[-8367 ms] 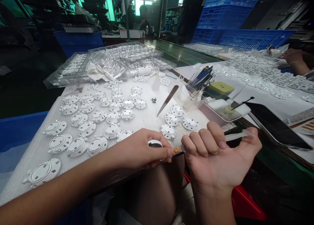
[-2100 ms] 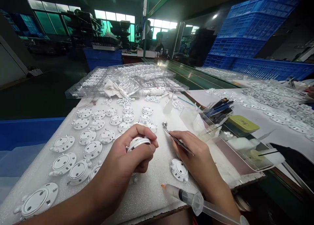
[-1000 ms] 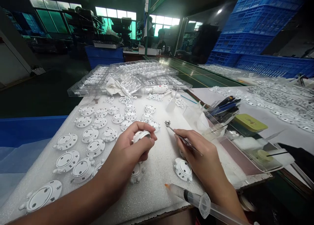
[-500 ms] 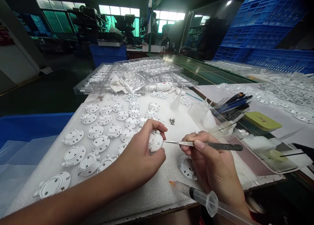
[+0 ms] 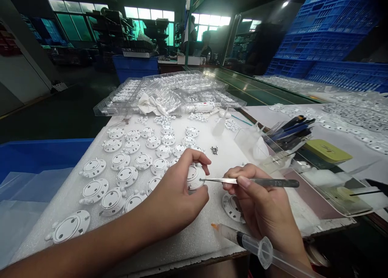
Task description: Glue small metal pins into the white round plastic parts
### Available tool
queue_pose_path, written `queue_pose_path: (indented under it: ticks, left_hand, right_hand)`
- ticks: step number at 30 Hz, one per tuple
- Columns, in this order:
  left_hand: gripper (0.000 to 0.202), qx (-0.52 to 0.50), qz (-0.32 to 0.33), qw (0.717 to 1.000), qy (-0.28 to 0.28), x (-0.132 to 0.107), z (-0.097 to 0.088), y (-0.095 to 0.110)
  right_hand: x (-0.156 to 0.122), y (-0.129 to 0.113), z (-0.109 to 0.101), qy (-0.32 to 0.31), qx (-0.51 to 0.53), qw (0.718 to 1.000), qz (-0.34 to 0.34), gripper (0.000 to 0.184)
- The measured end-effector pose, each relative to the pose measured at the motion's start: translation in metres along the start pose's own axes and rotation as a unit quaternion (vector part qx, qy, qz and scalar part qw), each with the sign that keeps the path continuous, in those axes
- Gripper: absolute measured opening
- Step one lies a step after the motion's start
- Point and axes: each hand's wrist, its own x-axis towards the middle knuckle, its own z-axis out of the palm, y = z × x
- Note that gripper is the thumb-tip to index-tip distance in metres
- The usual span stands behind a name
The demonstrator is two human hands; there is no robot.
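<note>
My left hand is closed around a round white plastic housing, held tilted above the white foam pad. My right hand pinches metal tweezers that lie almost level, their tip touching the housing's face. Whether the tip carries anything is too small to tell. A small pile of tiny dark metal parts lies on the foam just beyond. A syringe with an orange tip rests on the foam's near edge under my right wrist.
Several more white housings sit in rows on the foam to the left, one under my right hand. Clear trays of small parts stand behind. A clear tool holder with pens and a yellow tin are at the right. Blue crates rise at the back right.
My right hand swung the tweezers from the pile of dark parts over to the housing, and my left hand lifted and tilted the housing to meet the tip. Before that, the syringe was laid down.
</note>
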Motion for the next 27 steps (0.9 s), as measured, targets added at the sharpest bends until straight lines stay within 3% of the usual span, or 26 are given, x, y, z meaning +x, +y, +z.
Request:
queue_pose_path:
  ticks: [12, 23, 27]
  left_hand:
    - [0.031, -0.015, 0.003, 1.0, -0.013, -0.001, 0.0, 0.0]
    - [0.028, -0.005, 0.011, 1.0, 0.004, -0.002, -0.002, 0.003]
    - [0.028, 0.0, 0.013, 1.0, 0.005, -0.002, -0.002, 0.003]
  right_hand:
    - [0.001, -0.006, 0.006, 0.037, 0.059, 0.997, -0.033, 0.01]
    - [-0.004, 0.004, -0.006, -0.011, -0.011, 0.997, -0.077, 0.004]
    - [-0.007, 0.005, -0.005, -0.008, -0.045, 0.991, -0.129, 0.001]
